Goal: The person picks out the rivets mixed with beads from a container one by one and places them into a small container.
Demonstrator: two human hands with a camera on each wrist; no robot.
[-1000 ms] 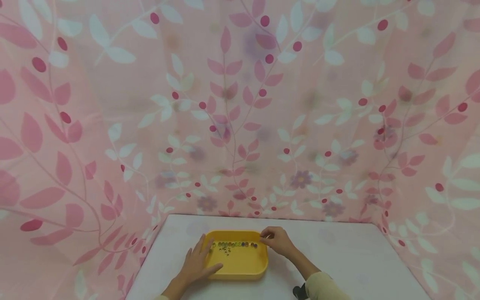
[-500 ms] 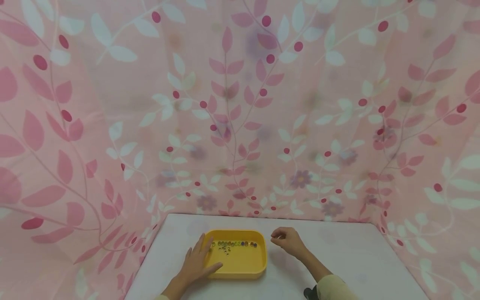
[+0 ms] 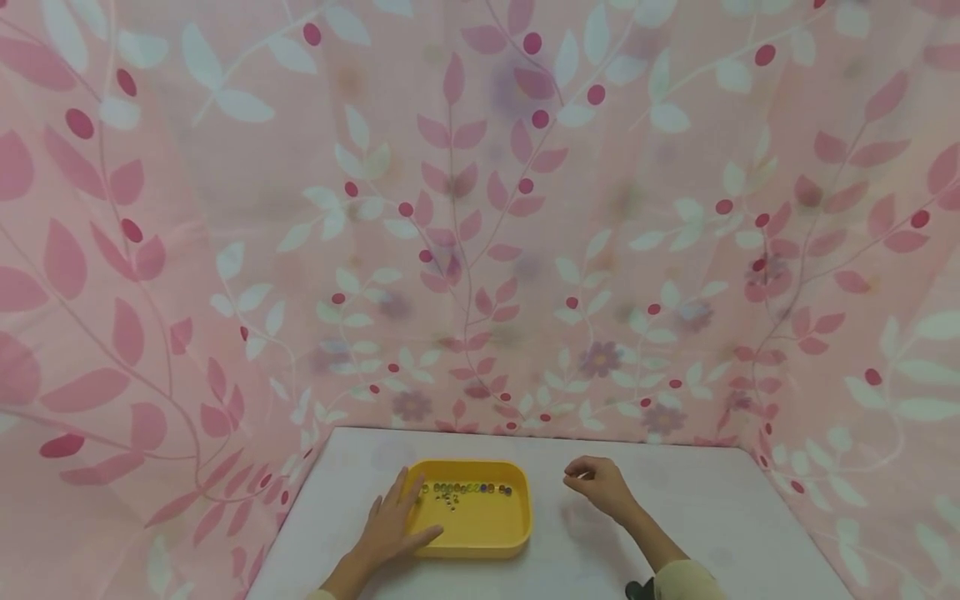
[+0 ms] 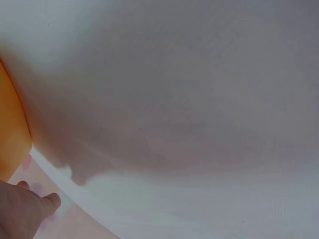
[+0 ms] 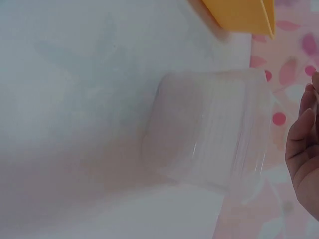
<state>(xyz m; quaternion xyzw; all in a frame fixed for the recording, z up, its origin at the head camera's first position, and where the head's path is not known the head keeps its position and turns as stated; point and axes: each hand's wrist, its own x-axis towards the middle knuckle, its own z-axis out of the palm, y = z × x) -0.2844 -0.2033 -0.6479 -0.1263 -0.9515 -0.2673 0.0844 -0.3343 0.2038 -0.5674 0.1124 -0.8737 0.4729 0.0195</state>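
Head view: my left hand (image 3: 390, 527) lies flat with straight, spread fingers on the left rim of the yellow tray (image 3: 483, 533), thumb reaching over the near-left corner onto the tray floor. It grips nothing. The tray sits on the white surface (image 3: 720, 517), left of centre and near the back edge.

A row of small coloured beads (image 3: 465, 488) runs along the tray's far wall, with a few darker specks just in front of the row. They are too small to tell colours or count reliably.

My right hand (image 3: 600, 485) is over the surface to the right of the tray, apart from it, with fingers curled inward and fingertips drawn toward the thumb. Whether something tiny is pinched there I cannot tell.

Right wrist view: a clear plastic container (image 5: 212, 132) is on the surface, lying between the tray's corner (image 5: 244, 15) and the edge of my right hand (image 5: 304, 149). The hand is not touching it.

Left wrist view: mostly bare surface, the tray's orange-yellow side (image 4: 12, 134) at the left edge, part of my left hand (image 4: 22, 211) at the bottom corner.

Pink leaf-patterned cloth (image 3: 480, 208) encloses the surface on three sides.
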